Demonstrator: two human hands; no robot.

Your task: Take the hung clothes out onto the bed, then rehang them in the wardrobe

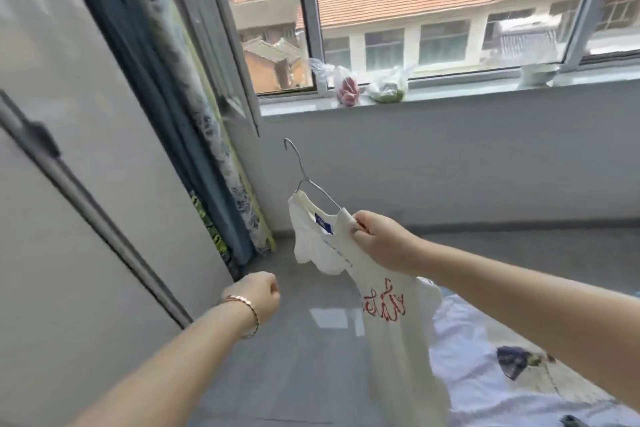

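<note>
White short-sleeved top [388, 305] with red stitched lettering: held in the air on a thin metal wire hanger [304, 177], above the grey floor [311, 357] and just left of the bed, not resting on anything.

Left to right:
- Grey flat panel [69, 184] with a dark bar across it fills the left edge; a patterned blue-green curtain [214, 149] hangs beside it.
- Left hand [256, 295]: fingers [273, 288] curled into a loose fist, holding nothing, apart from the top. Rose-gold bracelet [247, 314] on the wrist.
- Hanger hook points up and left, free of any rail.
- Right hand [381, 239]: fingers [362, 218] closed in a pinch on the top's right shoulder, where the hanger's end sits. The rest of the top hangs below and left of the grip.
- Bed [485, 374] with a white sheet at lower right, a small dark cloth item [516, 360] on it.
- Windowsill [450, 94] behind: two clear plastic bags [346, 87], one with red contents, one with green.
</note>
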